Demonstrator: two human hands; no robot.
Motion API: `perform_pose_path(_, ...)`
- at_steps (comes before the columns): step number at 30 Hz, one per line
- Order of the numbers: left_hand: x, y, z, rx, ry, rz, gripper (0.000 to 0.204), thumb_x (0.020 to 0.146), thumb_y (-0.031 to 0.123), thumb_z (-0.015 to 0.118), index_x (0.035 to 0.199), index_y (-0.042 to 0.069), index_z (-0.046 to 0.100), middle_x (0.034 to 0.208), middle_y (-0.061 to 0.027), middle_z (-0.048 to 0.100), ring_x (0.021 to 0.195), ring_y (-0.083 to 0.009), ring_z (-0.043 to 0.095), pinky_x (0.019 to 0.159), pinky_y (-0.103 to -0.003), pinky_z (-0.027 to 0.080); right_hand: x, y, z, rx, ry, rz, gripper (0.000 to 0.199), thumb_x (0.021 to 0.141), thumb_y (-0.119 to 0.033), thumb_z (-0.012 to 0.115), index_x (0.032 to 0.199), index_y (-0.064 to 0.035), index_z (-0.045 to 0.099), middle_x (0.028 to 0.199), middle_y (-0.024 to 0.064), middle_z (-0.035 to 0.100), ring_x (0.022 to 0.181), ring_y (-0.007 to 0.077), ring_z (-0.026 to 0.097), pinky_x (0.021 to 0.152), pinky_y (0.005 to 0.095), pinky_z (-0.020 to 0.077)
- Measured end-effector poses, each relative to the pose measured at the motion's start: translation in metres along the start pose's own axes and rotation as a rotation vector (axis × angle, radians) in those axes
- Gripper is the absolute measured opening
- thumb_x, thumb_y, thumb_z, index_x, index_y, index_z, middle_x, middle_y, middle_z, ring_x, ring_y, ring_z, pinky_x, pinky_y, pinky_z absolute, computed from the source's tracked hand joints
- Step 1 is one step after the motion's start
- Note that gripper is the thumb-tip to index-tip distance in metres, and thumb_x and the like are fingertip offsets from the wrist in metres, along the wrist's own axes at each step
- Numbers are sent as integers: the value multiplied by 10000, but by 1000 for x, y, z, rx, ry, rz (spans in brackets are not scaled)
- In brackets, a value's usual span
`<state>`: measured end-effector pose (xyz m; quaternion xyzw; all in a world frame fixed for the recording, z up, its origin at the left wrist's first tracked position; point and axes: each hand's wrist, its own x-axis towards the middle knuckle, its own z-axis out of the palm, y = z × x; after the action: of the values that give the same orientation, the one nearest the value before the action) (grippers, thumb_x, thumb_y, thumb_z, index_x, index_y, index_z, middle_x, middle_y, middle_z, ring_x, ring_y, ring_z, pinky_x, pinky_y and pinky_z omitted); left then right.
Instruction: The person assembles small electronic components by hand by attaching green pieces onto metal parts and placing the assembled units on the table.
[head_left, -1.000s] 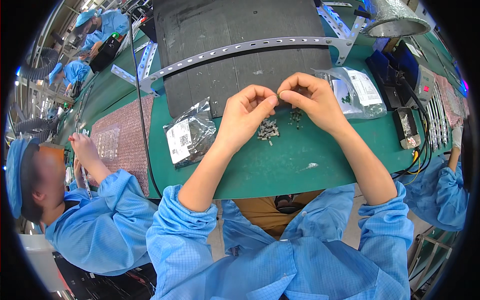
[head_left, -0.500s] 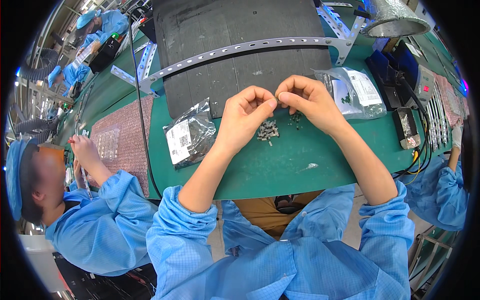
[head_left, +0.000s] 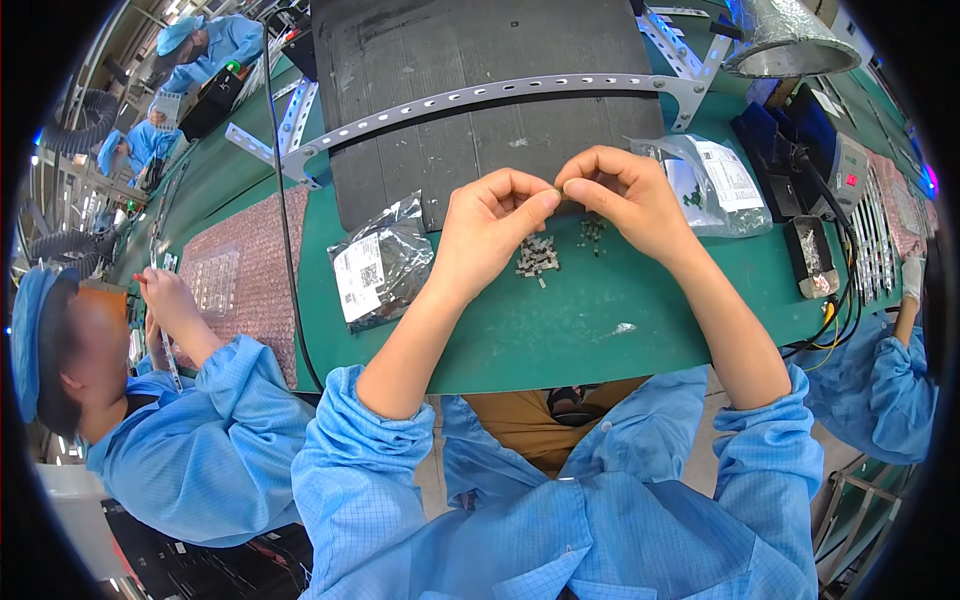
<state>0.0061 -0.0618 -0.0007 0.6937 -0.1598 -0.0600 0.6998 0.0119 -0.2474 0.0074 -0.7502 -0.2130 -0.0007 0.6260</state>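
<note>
My left hand [head_left: 495, 228] and my right hand [head_left: 628, 205] meet above the green table, both pinched at the fingertips. Whatever sits between the fingers is too small to name. Below them lies a loose pile of small grey-and-black parts [head_left: 538, 257]. A smaller cluster of tiny dark green parts [head_left: 592, 232] is beside it, under my right hand. Left of my left forearm rests a dark shiny antistatic bag [head_left: 385, 265] with a white label. A clear plastic bag [head_left: 715, 190] with a white label and some green pieces inside lies beyond my right hand.
A perforated metal bar [head_left: 490, 95] crosses a black board [head_left: 480, 40] ahead. A black cable [head_left: 284, 220] runs down the left, by pink bubble wrap [head_left: 262, 240]. At right stand a small black box [head_left: 811, 257] and an instrument [head_left: 845, 165]. A co-worker [head_left: 200, 430] sits close at left.
My fingertips stay together, with only slight shifts of the fingers. The piles and bags lie as before.
</note>
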Motion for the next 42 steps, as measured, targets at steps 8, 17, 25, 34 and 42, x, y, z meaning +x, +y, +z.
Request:
perform_pose_path(8,0,0,6,196,67,178,231,790,123,666,986,16,608,867,-27,596,706,-75,546,627,-212,445,1,0,-11,-136,-27,-31,95,809,-87,605,828,5,596,740,12,591,672,80,545,614,212,437)
perform_pose_path(17,-52,123,-40,96,-143,1028,895,706,653,585,1337,60,358,1369,-200,326,1260,-389,294,1017,-578,230,0,5,-34,-721,-299,-144,83,752,-74,614,793,-5,637,706,80,580,681,180,564,610,285,442)
perform_pose_path(25,-74,123,-21,-13,61,1034,856,724,652,556,1324,69,374,1354,-196,345,1255,-384,302,1014,-590,214,9,-2,-25,-620,-180,-122,88,765,-60,621,829,-4,644,739,69,599,640,141,561,587,248,443)
perform_pose_path(34,-73,159,-15,-107,80,1263,809,747,651,520,1308,81,395,1336,-191,370,1247,-377,313,1011,-605,194,-1,-5,-14,-623,-134,-296,77,732,-41,636,806,-22,640,740,103,604,718,238,585,621,310,460)
perform_pose_path(42,-80,172,-13,-225,123,1281,770,767,650,487,1294,92,413,1319,-187,392,1241,-371,323,1007,-619,176,-2,0,-7,-609,-120,-288,109,706,-22,649,814,-39,646,707,82,585,669,226,542,600,313,442)
